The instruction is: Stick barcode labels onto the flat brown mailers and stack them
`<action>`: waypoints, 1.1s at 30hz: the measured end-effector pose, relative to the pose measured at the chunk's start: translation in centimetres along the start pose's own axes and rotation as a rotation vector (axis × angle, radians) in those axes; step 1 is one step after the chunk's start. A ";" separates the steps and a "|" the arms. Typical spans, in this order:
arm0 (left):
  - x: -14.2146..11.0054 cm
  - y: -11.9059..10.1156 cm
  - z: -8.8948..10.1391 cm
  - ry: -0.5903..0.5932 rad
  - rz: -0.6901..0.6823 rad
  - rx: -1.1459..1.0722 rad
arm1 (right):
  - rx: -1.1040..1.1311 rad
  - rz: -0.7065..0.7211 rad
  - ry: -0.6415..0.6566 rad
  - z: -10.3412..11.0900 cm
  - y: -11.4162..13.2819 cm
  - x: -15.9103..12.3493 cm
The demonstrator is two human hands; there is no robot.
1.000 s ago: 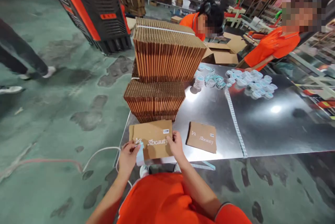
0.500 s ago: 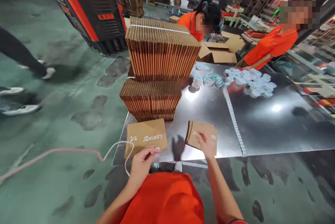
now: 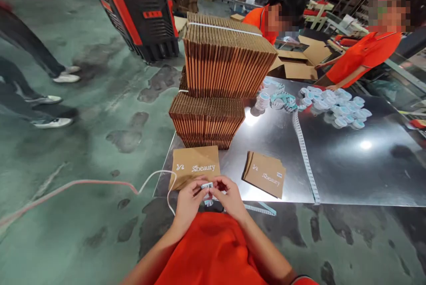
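Since the earlier frame, your right hand point(image 3: 230, 195) has left the pile of cartons point(image 3: 264, 177) at right and joined your left hand point(image 3: 190, 198) at the near edge of the metal table point(image 3: 276, 143).

Hands, two: your thumbs and forefingers pinch one small white label point(image 3: 207, 185) between them, left fingertips on its left end, right fingertips on its right; the other fingers are curled. The label lies just beyond your orange shirt point(image 3: 213, 249), near the flat carton point(image 3: 195, 158).

Cartons: one lies flat at left, beyond your left hand; the pile at right, apart from your hands, shows at least two, edges offset. Two bundles of folded cardboard rise at the far left, the upper bundle point(image 3: 228, 67), bound by one white strap point(image 3: 226, 29), on the lower bundle point(image 3: 207, 120). One label tape point(image 3: 304, 156) runs across the table toward many round white-and-blue pieces point(image 3: 336, 105), too overlapped to count. Two co-workers in orange stand on the far side.

Writing: "beauty", preceded by an ornamental mark, is printed in white on the flat carton and on the pile's top carton, which bears one small white sticker point(image 3: 279, 175) at right. The print on your label is too small to read.
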State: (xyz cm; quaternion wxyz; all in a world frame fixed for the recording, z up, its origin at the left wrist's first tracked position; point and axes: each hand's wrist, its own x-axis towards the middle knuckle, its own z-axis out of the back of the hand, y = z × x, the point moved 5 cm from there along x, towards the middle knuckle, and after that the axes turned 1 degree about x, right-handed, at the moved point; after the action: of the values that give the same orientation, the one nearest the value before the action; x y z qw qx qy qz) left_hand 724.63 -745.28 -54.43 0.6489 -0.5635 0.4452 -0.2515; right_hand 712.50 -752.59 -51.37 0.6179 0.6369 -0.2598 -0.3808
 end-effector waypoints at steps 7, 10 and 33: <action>0.1 -0.3 0.6 0.056 -0.018 0.168 | -0.058 -0.031 0.010 -0.5 -0.5 0.2; 0.3 -0.5 1.0 0.050 -0.035 0.280 | -0.114 -0.028 -0.010 -0.4 -0.7 0.4; 5.5 7.1 3.8 -0.037 0.126 0.134 | -0.501 -0.027 -0.206 2.1 -8.4 14.9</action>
State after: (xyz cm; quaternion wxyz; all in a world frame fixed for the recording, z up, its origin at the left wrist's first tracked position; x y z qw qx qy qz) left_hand 729.30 -746.20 -62.95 0.7076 -0.4943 0.4501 -0.2289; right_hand 718.18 -764.91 -61.98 0.7215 0.4255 -0.2105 -0.5040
